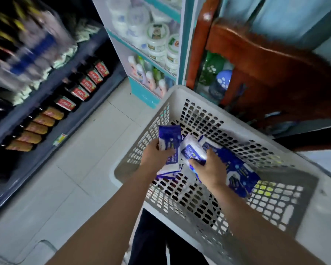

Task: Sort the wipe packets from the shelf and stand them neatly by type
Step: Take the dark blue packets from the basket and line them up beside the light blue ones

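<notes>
Inside the perforated basket (pixel 179 90), at the centre of the frame, a blue-and-white wipe packet (pixel 169 140) is gripped by the left hand (pixel 156 156), its long axis running up the frame. A second packet (pixel 193 151), tilted, is clasped by the curled fingers of the right hand (pixel 211 168), just beside the first. Further loose packets (pixel 239 172) lie flat on the basket floor, right of the right hand, which is the nearer to them. Both wrists are hemmed in by the basket walls. A dark shelf (pixel 46 87) of bottles is seen at left and a wooden chair (pixel 266 60) at upper right.
</notes>
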`<state>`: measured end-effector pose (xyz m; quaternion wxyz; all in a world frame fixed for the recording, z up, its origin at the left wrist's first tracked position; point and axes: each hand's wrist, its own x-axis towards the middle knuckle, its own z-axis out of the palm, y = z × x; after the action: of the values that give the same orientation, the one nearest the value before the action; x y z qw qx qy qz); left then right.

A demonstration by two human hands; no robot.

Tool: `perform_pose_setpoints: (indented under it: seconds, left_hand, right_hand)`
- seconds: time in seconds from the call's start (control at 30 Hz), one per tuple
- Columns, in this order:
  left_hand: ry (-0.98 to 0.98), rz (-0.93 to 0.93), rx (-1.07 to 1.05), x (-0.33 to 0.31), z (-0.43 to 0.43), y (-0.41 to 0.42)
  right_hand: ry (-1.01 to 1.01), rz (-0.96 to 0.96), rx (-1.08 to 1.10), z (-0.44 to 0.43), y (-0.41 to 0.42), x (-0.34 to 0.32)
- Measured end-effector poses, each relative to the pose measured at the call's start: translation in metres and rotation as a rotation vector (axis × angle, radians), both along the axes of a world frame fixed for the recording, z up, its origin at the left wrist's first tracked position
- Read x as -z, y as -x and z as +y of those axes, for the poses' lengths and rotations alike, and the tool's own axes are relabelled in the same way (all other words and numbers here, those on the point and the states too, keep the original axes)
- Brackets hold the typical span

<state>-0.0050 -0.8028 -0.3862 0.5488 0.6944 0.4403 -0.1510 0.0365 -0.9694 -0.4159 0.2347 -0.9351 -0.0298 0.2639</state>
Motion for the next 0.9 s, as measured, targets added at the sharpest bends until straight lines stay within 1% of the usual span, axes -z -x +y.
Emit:
perform_pose_setpoints:
  seconds: [0.07, 0.13, 0.2, 0.27, 0.33, 0.4, 0.5, 0.6, 0.77, 0.9]
  left_hand:
    - [0.114, -0.105, -0.204, -0.029, 0.007, 0.008]
    - [0.215, -0.234, -0.365, -0.060, 0.017, 0.021]
    - [0.317, -0.346, -0.484, -0.089, 0.030, 0.033]
    - [0.465, -0.420, -0.593, -0.116, 0.048, 0.047]
    - [0.535, -0.453, -0.620, -0.138, 0.072, 0.063]
    - [0.506, -0.487, -0.590, -0.158, 0.098, 0.080]
    - [0.407, -0.568, -0.533, -0.190, 0.143, 0.111]
    - [0.309, -0.628, -0.520, -0.220, 0.194, 0.143]
    - [0.071, -0.654, -0.603, -0.265, 0.282, 0.188]
    - [-0.087, -0.706, -0.621, -0.295, 0.354, 0.214]
  right_hand:
    - [-0.135, -0.044, 0.072, 0.009, 0.008, -0.027]
    - [-0.251, -0.106, 0.091, 0.021, 0.016, -0.054]
    - [-0.345, -0.162, 0.075, 0.038, 0.020, -0.081]
    - [-0.418, -0.221, 0.031, 0.060, 0.025, -0.110]
    - [-0.502, -0.257, -0.017, 0.085, 0.030, -0.136]
    - [-0.557, -0.265, -0.067, 0.113, 0.037, -0.156]
    - [-0.614, -0.283, -0.133, 0.158, 0.048, -0.183]
    - [-0.660, -0.324, -0.199, 0.211, 0.063, -0.208]
    - [-0.722, -0.380, -0.279, 0.307, 0.082, -0.243]
    - [-0.783, -0.440, -0.347, 0.383, 0.092, -0.271]
